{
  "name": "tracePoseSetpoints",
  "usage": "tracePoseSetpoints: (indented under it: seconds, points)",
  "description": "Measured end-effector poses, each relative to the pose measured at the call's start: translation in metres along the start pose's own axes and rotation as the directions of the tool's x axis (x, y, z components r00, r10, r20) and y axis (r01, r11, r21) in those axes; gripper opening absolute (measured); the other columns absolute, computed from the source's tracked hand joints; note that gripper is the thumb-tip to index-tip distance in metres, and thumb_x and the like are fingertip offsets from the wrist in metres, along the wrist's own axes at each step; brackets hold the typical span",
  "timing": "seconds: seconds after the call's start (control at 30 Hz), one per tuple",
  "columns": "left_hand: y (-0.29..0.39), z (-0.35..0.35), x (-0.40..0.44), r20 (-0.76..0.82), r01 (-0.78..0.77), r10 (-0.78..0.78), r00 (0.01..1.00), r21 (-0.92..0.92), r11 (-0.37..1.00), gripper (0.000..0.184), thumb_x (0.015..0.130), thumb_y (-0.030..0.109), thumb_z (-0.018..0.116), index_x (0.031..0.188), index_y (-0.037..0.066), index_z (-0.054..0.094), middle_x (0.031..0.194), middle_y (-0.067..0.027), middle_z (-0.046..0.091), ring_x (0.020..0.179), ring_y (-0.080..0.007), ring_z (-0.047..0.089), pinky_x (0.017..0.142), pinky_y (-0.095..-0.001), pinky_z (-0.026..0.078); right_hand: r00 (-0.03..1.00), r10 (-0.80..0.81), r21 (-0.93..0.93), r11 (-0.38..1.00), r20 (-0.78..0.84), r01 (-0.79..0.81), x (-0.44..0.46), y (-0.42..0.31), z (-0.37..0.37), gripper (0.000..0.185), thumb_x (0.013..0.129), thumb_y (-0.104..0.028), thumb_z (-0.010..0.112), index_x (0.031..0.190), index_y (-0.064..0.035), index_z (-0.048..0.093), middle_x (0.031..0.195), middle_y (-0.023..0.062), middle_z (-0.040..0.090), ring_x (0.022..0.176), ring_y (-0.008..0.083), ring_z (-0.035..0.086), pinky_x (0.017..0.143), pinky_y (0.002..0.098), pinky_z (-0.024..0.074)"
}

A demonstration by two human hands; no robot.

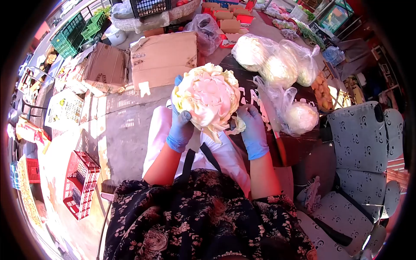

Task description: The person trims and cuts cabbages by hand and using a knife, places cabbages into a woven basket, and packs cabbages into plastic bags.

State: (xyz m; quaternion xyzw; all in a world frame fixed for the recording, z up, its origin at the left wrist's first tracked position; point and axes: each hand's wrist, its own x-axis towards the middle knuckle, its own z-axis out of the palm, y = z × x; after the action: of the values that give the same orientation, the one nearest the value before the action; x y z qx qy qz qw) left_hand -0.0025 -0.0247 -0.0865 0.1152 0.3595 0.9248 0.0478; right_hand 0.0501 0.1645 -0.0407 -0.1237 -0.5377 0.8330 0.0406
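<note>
A large pale cabbage-like head (210, 93) with ruffled outer leaves is held up over the lap. My left hand (180, 125), in a blue glove, grips its left side, the thumb at its lower edge. My right hand (252, 130), also gloved in blue, is at the lower right, its fingers closed on a small pale leaf piece (237, 124). To the right, a similar head (300, 118) rests in an open clear bag on a dark red table (303, 149), beside a knife with a red-orange handle (281, 147).
Bagged pale heads (277, 65) lie on the table's far side. Cardboard boxes (164, 58) stand ahead. A red crate (82, 184) and a white basket (65, 108) are at left. Patterned grey seats (359, 138) are at right.
</note>
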Motion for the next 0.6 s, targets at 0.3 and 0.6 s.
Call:
tracePoseSetpoints:
  seconds: [0.3,0.6]
  points:
    - [0.064,0.033,-0.004,0.147,-0.383,0.356,0.923,0.451,0.806,0.155,0.038,0.043,0.094,0.147,0.007,-0.011,0.148,-0.0201,0.018,0.134,-0.0297,0.030,0.111,-0.0413,0.028,0.948,0.112,0.430,0.871,0.298,-0.238,0.045,0.055,0.024,0.030,0.095,-0.014,0.044,0.121,-0.0004,0.049,0.115,0.0105,0.058,0.099,0.0184,0.059,0.084,0.0316,0.0507]
    - [0.081,-0.024,0.022,0.152,-0.195,0.139,0.979,0.472,0.860,0.147,0.037,0.036,0.096,0.147,0.003,0.004,0.150,-0.0117,0.018,0.137,-0.0250,0.026,0.112,-0.0400,0.025,0.986,0.101,0.381,0.913,0.130,-0.143,0.055,0.083,0.050,0.026,0.092,-0.013,0.052,0.117,-0.0026,0.053,0.108,0.0073,0.062,0.095,0.0179,0.063,0.085,0.0318,0.0520]
